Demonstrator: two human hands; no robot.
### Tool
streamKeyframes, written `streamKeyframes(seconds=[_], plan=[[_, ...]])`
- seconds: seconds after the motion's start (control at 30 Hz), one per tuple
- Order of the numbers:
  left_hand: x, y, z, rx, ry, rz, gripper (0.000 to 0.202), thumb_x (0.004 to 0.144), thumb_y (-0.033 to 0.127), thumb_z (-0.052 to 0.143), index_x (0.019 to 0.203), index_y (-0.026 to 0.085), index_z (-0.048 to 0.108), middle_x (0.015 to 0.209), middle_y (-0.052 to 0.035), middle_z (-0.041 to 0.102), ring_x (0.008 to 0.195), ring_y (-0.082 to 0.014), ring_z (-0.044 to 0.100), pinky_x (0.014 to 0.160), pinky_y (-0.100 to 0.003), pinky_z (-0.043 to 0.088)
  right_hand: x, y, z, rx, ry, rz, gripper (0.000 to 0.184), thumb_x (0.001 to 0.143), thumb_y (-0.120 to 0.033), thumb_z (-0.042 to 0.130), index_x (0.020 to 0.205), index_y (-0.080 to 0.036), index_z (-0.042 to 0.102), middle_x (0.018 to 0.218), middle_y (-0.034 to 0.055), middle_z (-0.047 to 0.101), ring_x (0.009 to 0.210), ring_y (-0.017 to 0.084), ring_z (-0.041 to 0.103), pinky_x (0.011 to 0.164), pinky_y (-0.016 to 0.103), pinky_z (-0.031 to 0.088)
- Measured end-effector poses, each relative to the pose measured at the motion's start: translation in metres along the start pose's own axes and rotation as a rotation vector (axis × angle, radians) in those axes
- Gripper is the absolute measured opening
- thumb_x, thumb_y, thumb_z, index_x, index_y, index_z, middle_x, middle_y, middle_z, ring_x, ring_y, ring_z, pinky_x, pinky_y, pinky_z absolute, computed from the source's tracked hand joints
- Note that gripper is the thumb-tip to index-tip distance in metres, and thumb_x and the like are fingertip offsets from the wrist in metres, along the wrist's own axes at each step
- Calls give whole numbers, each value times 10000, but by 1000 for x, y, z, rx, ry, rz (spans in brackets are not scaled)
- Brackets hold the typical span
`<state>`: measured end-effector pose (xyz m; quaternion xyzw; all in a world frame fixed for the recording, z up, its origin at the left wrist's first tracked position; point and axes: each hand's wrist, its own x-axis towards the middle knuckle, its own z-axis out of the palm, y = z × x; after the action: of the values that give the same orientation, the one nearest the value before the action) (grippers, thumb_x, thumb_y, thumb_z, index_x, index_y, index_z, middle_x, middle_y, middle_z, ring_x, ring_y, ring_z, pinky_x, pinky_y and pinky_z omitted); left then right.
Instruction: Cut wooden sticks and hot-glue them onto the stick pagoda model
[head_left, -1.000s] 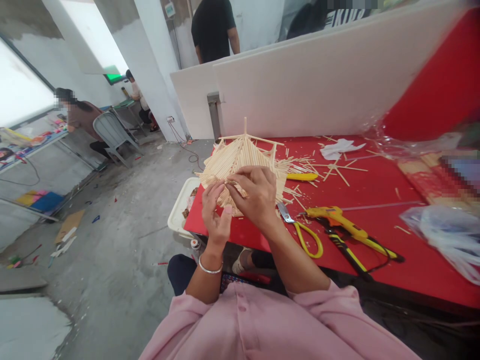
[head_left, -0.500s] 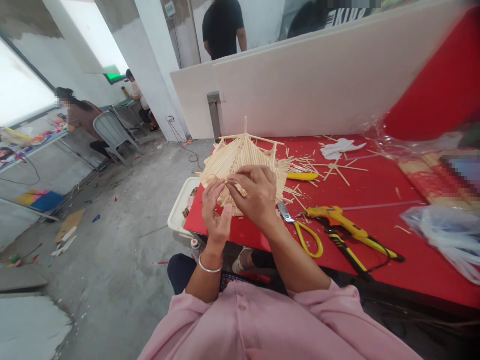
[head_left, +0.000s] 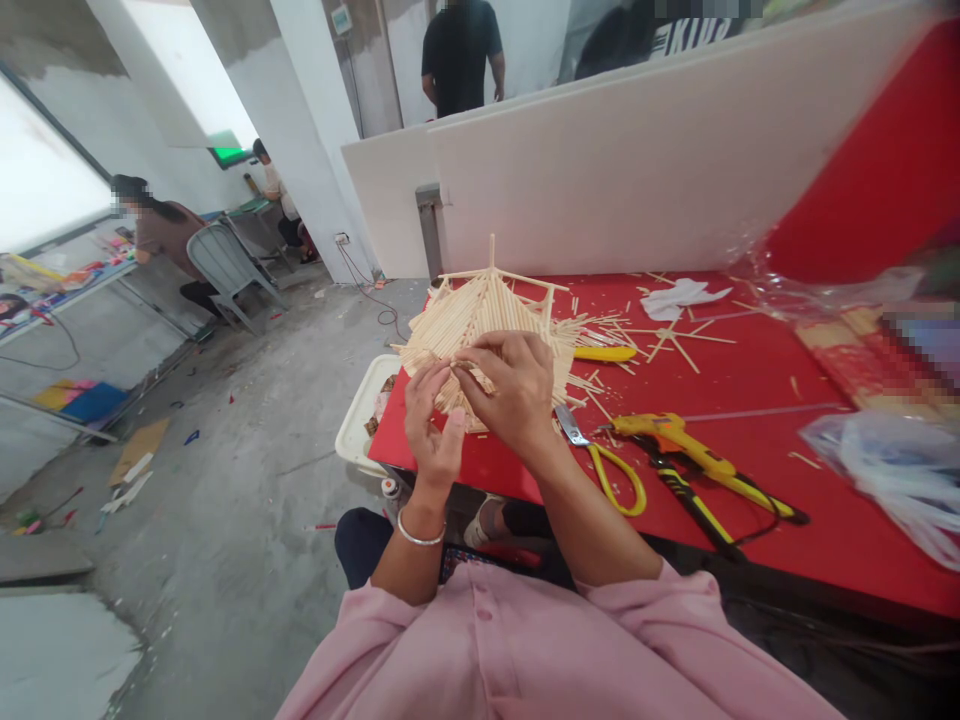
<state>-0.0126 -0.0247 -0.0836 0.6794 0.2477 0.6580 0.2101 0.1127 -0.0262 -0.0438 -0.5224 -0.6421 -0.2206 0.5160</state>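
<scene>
A roof-shaped model of pale wooden sticks (head_left: 480, 305) stands near the table's front left corner, partly hidden by my hands. My right hand (head_left: 517, 390) is over its near side, thumb and fingers pinched together; what lies between the fingertips is too small to make out. Just left of it is my left hand (head_left: 431, 430), fingers extended and fingertips at the model's edge beside the right fingertips, thumb held apart. Scissors with yellow handles (head_left: 611, 475) lie to the right, near a yellow glue gun (head_left: 675, 438).
Loose sticks (head_left: 679, 342), a yellow-handled tool (head_left: 604, 353) and a white tissue (head_left: 682, 298) lie on the red table (head_left: 742, 390). Plastic bags (head_left: 892, 470) are at right. A white board (head_left: 600, 190) stands behind. A white bin (head_left: 360, 425) sits below the left edge. Several people are beyond.
My hands and the model have stayed in place. In the background, the standing person in black has shifted slightly to the right.
</scene>
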Motion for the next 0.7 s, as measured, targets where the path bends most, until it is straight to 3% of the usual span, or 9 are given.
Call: streamKeyframes(seconds=[0.7], plan=[[0, 0, 0, 3, 3, 3, 410, 939, 339, 555, 1336, 247, 600, 1354, -98, 617, 1319, -286, 531, 1138, -536, 426, -1, 1, 0, 15, -22, 16, 102, 883, -311, 664, 933, -245, 724, 982, 36, 673, 947, 191, 543, 863, 364, 398]])
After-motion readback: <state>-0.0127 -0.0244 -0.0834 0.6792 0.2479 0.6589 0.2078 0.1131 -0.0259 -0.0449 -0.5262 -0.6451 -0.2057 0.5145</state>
